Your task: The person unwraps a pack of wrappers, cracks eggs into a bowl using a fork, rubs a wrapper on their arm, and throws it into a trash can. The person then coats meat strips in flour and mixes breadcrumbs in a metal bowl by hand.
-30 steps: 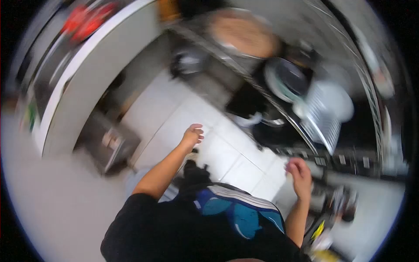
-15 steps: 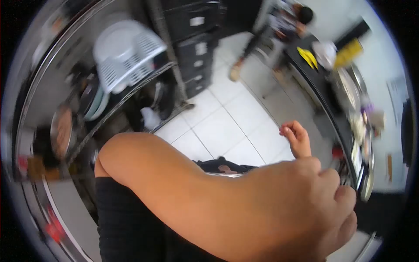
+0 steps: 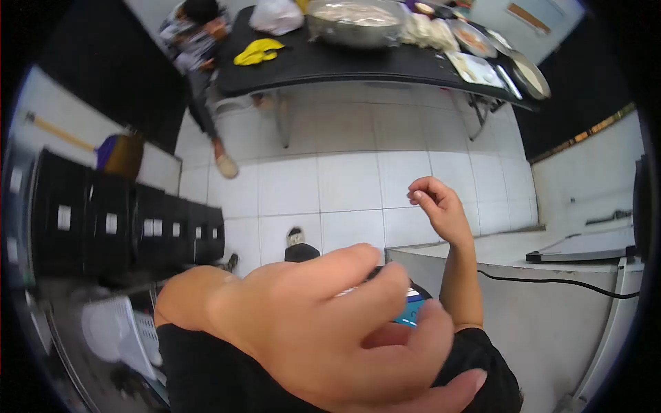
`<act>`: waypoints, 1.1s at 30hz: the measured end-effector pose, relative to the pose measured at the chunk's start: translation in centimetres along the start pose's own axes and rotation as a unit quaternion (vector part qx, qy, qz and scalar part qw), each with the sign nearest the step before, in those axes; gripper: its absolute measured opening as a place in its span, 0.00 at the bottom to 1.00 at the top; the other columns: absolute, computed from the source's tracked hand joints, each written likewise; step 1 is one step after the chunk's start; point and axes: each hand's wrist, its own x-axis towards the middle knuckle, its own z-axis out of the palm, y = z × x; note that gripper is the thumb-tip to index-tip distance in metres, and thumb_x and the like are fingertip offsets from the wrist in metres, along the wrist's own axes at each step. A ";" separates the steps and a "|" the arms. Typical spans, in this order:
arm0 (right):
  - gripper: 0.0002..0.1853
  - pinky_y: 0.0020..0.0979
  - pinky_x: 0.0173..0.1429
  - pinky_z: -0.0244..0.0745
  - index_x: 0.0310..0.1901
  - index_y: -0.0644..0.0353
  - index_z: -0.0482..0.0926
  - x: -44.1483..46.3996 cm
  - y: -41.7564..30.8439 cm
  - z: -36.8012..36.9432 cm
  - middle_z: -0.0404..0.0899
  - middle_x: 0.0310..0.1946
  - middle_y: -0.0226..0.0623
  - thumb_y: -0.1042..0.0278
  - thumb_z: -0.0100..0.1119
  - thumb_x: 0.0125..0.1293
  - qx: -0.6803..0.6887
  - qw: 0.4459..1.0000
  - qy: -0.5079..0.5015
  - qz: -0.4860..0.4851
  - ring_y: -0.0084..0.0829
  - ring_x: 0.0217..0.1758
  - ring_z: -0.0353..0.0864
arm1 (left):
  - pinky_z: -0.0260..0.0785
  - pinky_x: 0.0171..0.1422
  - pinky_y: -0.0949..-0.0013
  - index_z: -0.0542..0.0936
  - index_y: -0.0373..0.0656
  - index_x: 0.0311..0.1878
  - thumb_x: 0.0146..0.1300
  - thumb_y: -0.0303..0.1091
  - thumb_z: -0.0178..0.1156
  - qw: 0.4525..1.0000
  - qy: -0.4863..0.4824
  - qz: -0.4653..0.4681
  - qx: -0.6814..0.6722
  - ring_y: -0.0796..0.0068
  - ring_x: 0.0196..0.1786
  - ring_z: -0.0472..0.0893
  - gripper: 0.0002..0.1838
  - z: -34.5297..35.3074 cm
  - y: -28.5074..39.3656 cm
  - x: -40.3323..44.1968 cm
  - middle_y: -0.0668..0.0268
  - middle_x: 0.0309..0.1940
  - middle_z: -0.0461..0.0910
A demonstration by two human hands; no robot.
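My left hand (image 3: 344,323) is large and close to the camera, in front of my black shirt. Its fingers are loosely bent and apart, with nothing in them. Farther right, my right hand (image 3: 437,206) hangs over the white tiled floor (image 3: 351,182), its fingers gently curled and no object visible in them. Neither hand touches anything around it.
A black table (image 3: 310,69) holds a large wrapped metal bowl (image 3: 354,24), a yellow cloth (image 3: 258,51), a white bag (image 3: 277,16) and trays. A person (image 3: 196,48) is at its left end. Black drawers (image 3: 110,220) line the left; a white counter (image 3: 509,249) is at right.
The view has swung right from the shelf rack, bringing the table to the front and the drawers to the left. My left hand has moved up close before the camera.
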 end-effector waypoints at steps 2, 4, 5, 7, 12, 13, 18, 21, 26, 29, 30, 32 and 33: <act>0.06 0.22 0.42 0.70 0.39 0.63 0.76 0.6 1.4 -0.4 0.77 0.30 0.28 0.72 0.54 0.63 -0.012 0.999 0.036 0.012 0.18 0.35 0.74 | 0.69 0.31 0.64 0.71 0.52 0.49 0.45 0.41 0.64 0.972 -0.128 -0.154 -0.126 0.64 0.26 0.73 0.25 -1.4 -1.5 -1.0 0.66 0.31 0.72; 0.06 0.22 0.42 0.69 0.39 0.64 0.76 1.2 1.5 0.5 0.77 0.30 0.28 0.72 0.54 0.63 -0.011 0.996 0.083 0.032 0.18 0.35 0.74 | 0.70 0.33 0.61 0.72 0.47 0.47 0.46 0.42 0.64 0.926 -0.194 -0.236 -0.219 0.60 0.28 0.74 0.23 -3.4 -4.8 -3.5 0.63 0.31 0.73; 0.06 0.22 0.42 0.69 0.39 0.64 0.75 2.7 1.7 -0.4 0.77 0.30 0.28 0.72 0.54 0.63 -0.005 0.994 0.103 0.047 0.18 0.35 0.74 | 0.69 0.33 0.62 0.73 0.43 0.44 0.46 0.39 0.64 0.923 -0.174 -0.237 -0.247 0.60 0.28 0.74 0.21 -2.3 -8.2 -4.1 0.60 0.30 0.74; 0.06 0.22 0.42 0.70 0.39 0.64 0.75 3.7 2.2 -0.9 0.77 0.30 0.29 0.73 0.53 0.63 0.014 0.986 0.155 0.051 0.19 0.35 0.74 | 0.68 0.35 0.63 0.74 0.38 0.40 0.44 0.32 0.64 0.924 -0.123 -0.254 -0.257 0.58 0.30 0.75 0.18 -0.7 -12.4 -6.3 0.57 0.31 0.75; 0.06 0.22 0.42 0.70 0.39 0.65 0.75 6.8 1.6 -4.3 0.77 0.30 0.30 0.73 0.53 0.63 0.046 0.959 0.270 0.073 0.19 0.35 0.75 | 0.70 0.38 0.69 0.56 0.49 0.60 0.57 0.18 0.51 0.948 -0.064 -0.224 -0.217 0.69 0.34 0.73 0.29 3.9 -23.1 -12.3 0.56 0.39 0.70; 0.06 0.22 0.41 0.70 0.39 0.65 0.75 7.1 1.6 -5.2 0.77 0.30 0.30 0.73 0.53 0.63 0.040 0.954 0.287 0.079 0.19 0.35 0.75 | 0.69 0.39 0.71 0.55 0.48 0.61 0.57 0.18 0.51 0.935 -0.061 -0.265 -0.228 0.70 0.34 0.73 0.30 5.2 -24.7 -13.1 0.57 0.39 0.70; 0.06 0.22 0.42 0.70 0.39 0.64 0.75 8.1 1.8 -9.6 0.77 0.31 0.29 0.73 0.53 0.63 0.022 0.913 0.387 0.128 0.19 0.35 0.75 | 0.69 0.41 0.73 0.56 0.44 0.63 0.56 0.17 0.53 0.869 -0.080 -0.417 -0.254 0.77 0.36 0.72 0.31 13.3 -30.8 -14.5 0.60 0.38 0.70; 0.06 0.22 0.44 0.70 0.39 0.64 0.75 8.5 2.1 -12.0 0.77 0.31 0.30 0.72 0.52 0.63 0.030 0.889 0.432 0.148 0.20 0.36 0.75 | 0.70 0.42 0.74 0.58 0.42 0.62 0.55 0.17 0.55 0.843 -0.112 -0.418 -0.321 0.77 0.37 0.73 0.31 19.9 -33.6 -13.0 0.61 0.38 0.71; 0.07 0.23 0.47 0.70 0.40 0.65 0.74 9.0 4.3 -21.5 0.76 0.33 0.31 0.72 0.51 0.65 0.037 0.839 0.534 0.098 0.22 0.38 0.75 | 0.70 0.39 0.75 0.59 0.40 0.61 0.55 0.19 0.58 0.853 -0.175 -0.306 -0.384 0.77 0.35 0.75 0.31 34.2 -35.1 -7.3 0.61 0.37 0.73; 0.07 0.24 0.47 0.70 0.40 0.66 0.74 9.9 6.8 -28.6 0.76 0.33 0.31 0.72 0.51 0.65 0.010 0.830 0.550 0.095 0.22 0.38 0.75 | 0.71 0.34 0.73 0.63 0.42 0.60 0.52 0.18 0.60 0.849 -0.171 -0.282 -0.412 0.72 0.30 0.77 0.30 42.0 -34.0 -3.1 0.58 0.37 0.73; 0.07 0.24 0.47 0.70 0.40 0.65 0.74 10.3 7.4 -31.0 0.76 0.33 0.31 0.72 0.51 0.65 -0.013 0.832 0.545 0.098 0.22 0.38 0.74 | 0.70 0.33 0.73 0.63 0.42 0.59 0.52 0.19 0.60 0.845 -0.176 -0.287 -0.416 0.71 0.29 0.77 0.30 44.3 -33.8 -2.0 0.58 0.37 0.73; 0.06 0.24 0.46 0.70 0.40 0.65 0.74 11.3 8.3 -35.2 0.76 0.33 0.31 0.72 0.51 0.65 0.000 0.848 0.521 0.100 0.22 0.38 0.74 | 0.70 0.36 0.74 0.62 0.41 0.60 0.53 0.19 0.59 0.835 -0.196 -0.289 -0.425 0.74 0.31 0.77 0.30 48.2 -33.8 -0.7 0.59 0.37 0.74; 0.06 0.24 0.46 0.70 0.40 0.65 0.74 12.7 9.0 -37.2 0.75 0.32 0.31 0.73 0.51 0.65 0.006 0.855 0.507 0.104 0.22 0.37 0.74 | 0.71 0.36 0.73 0.63 0.41 0.60 0.52 0.19 0.60 0.837 -0.214 -0.292 -0.410 0.73 0.31 0.77 0.30 49.9 -35.0 0.0 0.58 0.37 0.74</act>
